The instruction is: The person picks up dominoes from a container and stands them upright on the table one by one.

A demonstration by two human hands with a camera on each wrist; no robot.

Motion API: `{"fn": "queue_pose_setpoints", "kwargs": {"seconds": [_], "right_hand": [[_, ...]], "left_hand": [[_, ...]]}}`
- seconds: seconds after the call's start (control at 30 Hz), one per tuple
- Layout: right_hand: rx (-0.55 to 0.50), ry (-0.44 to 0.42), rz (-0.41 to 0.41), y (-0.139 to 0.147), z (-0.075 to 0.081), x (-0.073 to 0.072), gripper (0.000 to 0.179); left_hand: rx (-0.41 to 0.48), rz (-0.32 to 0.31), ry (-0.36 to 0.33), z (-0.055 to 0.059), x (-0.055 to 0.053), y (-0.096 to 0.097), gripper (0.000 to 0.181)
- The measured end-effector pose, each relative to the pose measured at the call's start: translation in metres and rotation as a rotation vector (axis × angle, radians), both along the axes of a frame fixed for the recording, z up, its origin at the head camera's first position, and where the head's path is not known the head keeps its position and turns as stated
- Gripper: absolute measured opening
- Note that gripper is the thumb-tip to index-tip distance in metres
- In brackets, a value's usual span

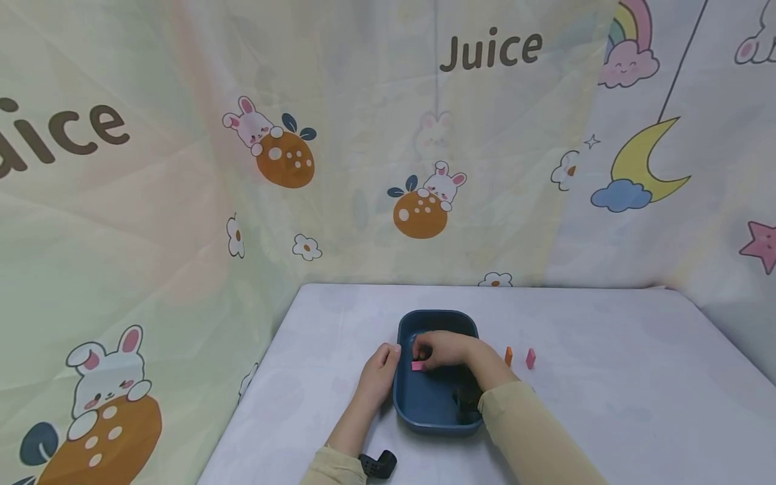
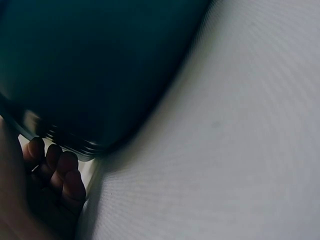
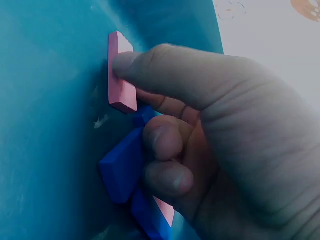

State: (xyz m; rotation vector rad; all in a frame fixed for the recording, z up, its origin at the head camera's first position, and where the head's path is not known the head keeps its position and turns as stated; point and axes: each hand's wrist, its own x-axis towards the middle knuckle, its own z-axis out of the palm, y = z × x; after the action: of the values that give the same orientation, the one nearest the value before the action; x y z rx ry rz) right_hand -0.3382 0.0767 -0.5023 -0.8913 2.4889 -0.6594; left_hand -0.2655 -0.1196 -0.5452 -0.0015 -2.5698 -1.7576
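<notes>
A dark blue rectangular bin (image 1: 438, 421) lies on the table. My left hand (image 1: 378, 370) is at its left side, with the thumb on the rim and the fingers curled against the outer wall. Inside the bin, my right hand (image 1: 445, 349) pinches a small pink block (image 3: 114, 87) between thumb and a finger that is partly hidden. Under the other curled fingers in the right wrist view lie blue blocks (image 3: 122, 167) and part of another pink block (image 3: 166, 211). The left wrist view is dark, showing the left fingers (image 2: 72, 185) near the bin's lower edge.
To the right of the bin, an orange block (image 1: 508, 356) and a pink block (image 1: 531, 358) stand on the white table (image 1: 612, 377). A printed cloth (image 1: 364, 135) hangs behind and to the sides. A black wrist camera (image 1: 378, 465) is strapped to the left wrist.
</notes>
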Motion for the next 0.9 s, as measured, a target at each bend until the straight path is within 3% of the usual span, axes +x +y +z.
{"fn": "queue_pose_setpoints", "kwargs": {"seconds": [0.6, 0.9], "right_hand": [[0.04, 0.063, 0.012, 0.0, 0.005, 0.005, 0.014], [-0.074, 0.158, -0.032, 0.007, 0.021, 0.004, 0.017]], "left_hand": [[-0.003, 0.002, -0.007, 0.001, 0.0, 0.001, 0.042], [0.012, -0.002, -0.004, 0.0, 0.0, 0.0, 0.039]]}}
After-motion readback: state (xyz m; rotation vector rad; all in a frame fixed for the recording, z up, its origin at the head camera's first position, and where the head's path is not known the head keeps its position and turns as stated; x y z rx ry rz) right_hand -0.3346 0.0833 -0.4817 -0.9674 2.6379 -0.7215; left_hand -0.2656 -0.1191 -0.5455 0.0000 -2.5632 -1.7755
